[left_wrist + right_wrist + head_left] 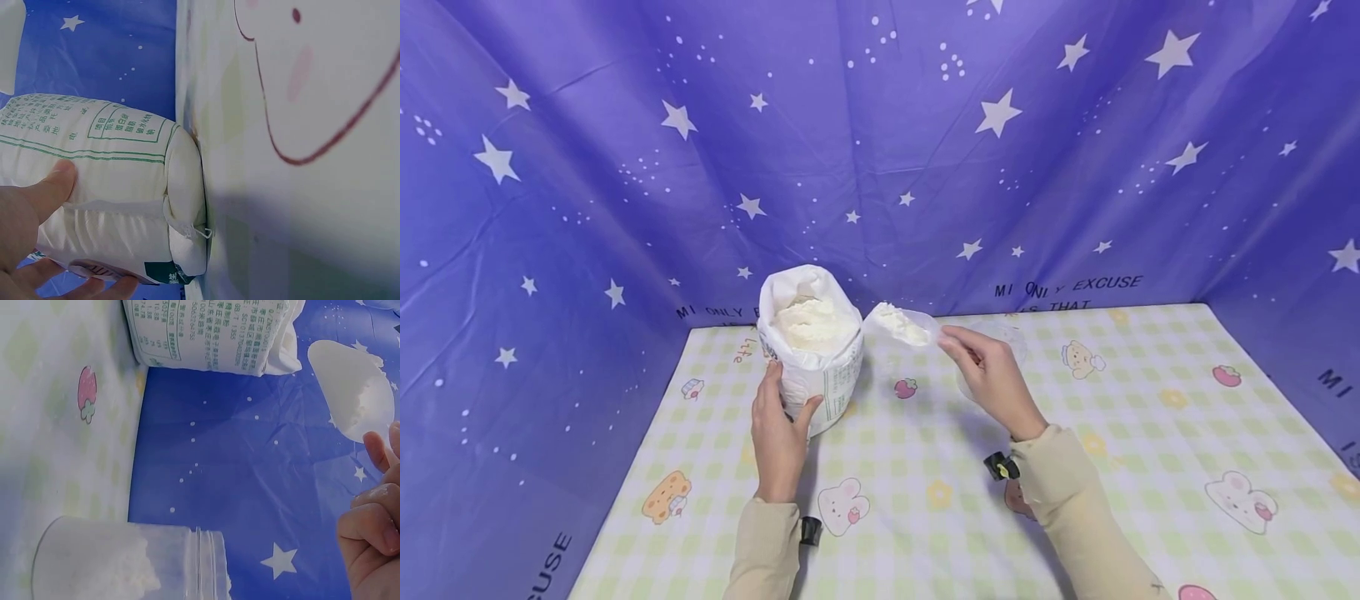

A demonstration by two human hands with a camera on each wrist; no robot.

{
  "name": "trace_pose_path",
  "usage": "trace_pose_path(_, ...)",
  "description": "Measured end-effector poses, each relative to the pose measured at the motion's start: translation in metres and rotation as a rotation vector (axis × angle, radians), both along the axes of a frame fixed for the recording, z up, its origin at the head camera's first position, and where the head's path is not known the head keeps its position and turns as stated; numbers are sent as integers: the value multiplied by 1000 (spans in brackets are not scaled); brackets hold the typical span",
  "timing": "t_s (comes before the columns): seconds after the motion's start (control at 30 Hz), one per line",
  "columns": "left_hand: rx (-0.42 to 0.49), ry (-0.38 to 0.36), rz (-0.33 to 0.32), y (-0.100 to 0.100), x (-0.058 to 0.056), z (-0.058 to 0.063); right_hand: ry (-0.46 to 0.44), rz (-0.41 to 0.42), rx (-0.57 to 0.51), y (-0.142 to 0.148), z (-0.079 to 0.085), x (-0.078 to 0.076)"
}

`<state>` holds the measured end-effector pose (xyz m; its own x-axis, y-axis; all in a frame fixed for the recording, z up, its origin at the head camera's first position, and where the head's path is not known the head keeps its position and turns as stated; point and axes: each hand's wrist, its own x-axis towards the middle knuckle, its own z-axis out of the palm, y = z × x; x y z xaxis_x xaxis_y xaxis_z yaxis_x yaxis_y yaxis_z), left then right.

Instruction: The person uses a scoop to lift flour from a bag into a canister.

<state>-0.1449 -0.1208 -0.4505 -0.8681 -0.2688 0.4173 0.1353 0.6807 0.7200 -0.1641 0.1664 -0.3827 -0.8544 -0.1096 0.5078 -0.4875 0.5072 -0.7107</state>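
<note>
My left hand (780, 433) holds the side of an upright, open-topped white flour bag (842, 383), its thumb and fingers spread on either side. White flour (812, 323) fills the bag to near the folded-open rim. Green print and a stitched bottom seam show on the bag in the left wrist view. To the right, my right hand (992, 371) pinches one end of a translucent white plastic scoop (928, 321). A heap of flour lies on the scoop, which is raised beside the bag's rim. The right hand's fingers (378, 519) are curled, with white dust on them.
A clear jar (169, 550) with white flour inside stands on the table near the right hand, mostly hidden behind that hand in the head view. The checked tablecloth (940, 542) ends at a blue star-patterned curtain (865, 167) close behind the bag.
</note>
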Motion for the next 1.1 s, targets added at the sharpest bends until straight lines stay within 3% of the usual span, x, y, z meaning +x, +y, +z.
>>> trace_pose_path(0.67,-12,20,-1,-1,0,-1,-20,-65,1,24,-5,5)
trace_pose_path(1.1,-7,4,0,0,1,0,24,-83,-3,39,-8,6)
